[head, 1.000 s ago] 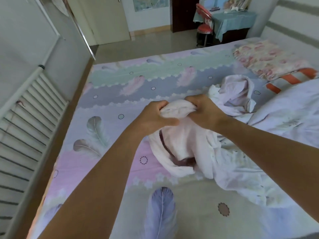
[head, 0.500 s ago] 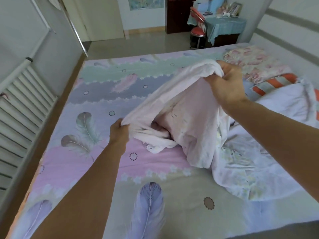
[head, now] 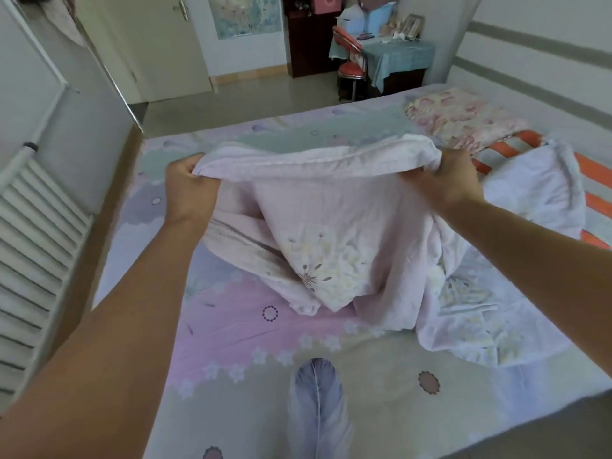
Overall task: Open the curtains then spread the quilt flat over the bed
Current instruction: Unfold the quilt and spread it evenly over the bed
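A pale pink quilt (head: 334, 233) with a dandelion print hangs lifted above the bed (head: 231, 359), which has a pastel feather-patterned sheet. My left hand (head: 188, 190) grips one end of the quilt's top edge and my right hand (head: 447, 180) grips the other end. That edge is stretched level between them. Below it the quilt sags in folds, and its right part lies crumpled on the sheet. No curtains are in sight.
A floral pillow (head: 463, 120) and an orange-striped pillow (head: 596, 207) lie at the bed's right side. A white radiator (head: 29, 243) lines the left wall. Beyond the bed are a red chair (head: 351, 67), a table with a blue cloth (head: 400, 58) and a door (head: 159, 44).
My hands went from bunched together on the quilt to wide apart. The left hand rose and moved left, the right stayed high, and the quilt's edge is now pulled straight between them.
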`<state>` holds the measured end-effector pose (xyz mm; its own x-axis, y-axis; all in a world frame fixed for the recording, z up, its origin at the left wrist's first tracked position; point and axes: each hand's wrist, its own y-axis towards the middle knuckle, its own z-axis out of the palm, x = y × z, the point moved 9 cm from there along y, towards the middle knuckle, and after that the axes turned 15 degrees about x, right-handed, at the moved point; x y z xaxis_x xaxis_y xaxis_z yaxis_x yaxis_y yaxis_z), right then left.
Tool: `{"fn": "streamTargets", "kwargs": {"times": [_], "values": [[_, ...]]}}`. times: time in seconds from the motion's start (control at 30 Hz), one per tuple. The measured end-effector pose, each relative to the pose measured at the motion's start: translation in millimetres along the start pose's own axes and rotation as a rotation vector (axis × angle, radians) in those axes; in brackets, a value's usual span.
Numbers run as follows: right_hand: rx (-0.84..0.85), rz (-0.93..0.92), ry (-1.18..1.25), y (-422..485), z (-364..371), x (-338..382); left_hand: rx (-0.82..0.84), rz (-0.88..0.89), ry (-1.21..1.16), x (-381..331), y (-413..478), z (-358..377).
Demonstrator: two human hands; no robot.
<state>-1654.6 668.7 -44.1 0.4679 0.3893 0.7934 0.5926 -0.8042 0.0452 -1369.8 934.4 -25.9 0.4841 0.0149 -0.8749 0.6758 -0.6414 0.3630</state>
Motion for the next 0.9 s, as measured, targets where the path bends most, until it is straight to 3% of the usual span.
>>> {"fn": "streamTargets", "kwargs": {"times": [0.07,0.13,0.23,0.37,0.47,0.57,0.63,0.77,0.83,0.9], "values": [[0.123,0.071,-0.126,-6.3,35.8,8.8,0.126,-0.048,0.002,7.5,-2.6,2.2],[0.367,0.106,-0.255,-22.6,89.7,22.2,0.266,-0.13,0.01,19.5,-10.2,9.5],[0.601,-0.035,-0.309,-59.1,171.4,62.9,0.498,-0.195,0.069,33.2,-26.0,25.3],[0.473,-0.163,-0.15,-83.1,222.5,102.1,0.703,-0.072,0.143,25.5,-39.0,34.7],[0.265,-0.098,-0.249,-90.3,210.1,101.9,0.831,-0.068,0.12,34.0,-46.5,30.5],[0.179,-0.032,-0.291,-104.5,196.9,100.9,0.988,-0.094,0.239,57.1,-61.2,35.0],[0.173,-0.051,-0.227,-114.5,196.8,107.1,0.958,-0.077,0.403,73.8,-68.8,37.2],[0.23,-0.089,-0.149,-129.6,201.5,113.6,0.689,-0.186,0.484,119.7,-74.3,17.0],[0.231,-0.088,-0.091,-135.5,196.5,111.2,0.579,-0.353,0.403,152.7,-77.9,-3.6],[0.232,-0.047,-0.009,-142.7,192.2,102.7,0.487,-0.537,0.136,177.1,-86.3,-20.7]]}}
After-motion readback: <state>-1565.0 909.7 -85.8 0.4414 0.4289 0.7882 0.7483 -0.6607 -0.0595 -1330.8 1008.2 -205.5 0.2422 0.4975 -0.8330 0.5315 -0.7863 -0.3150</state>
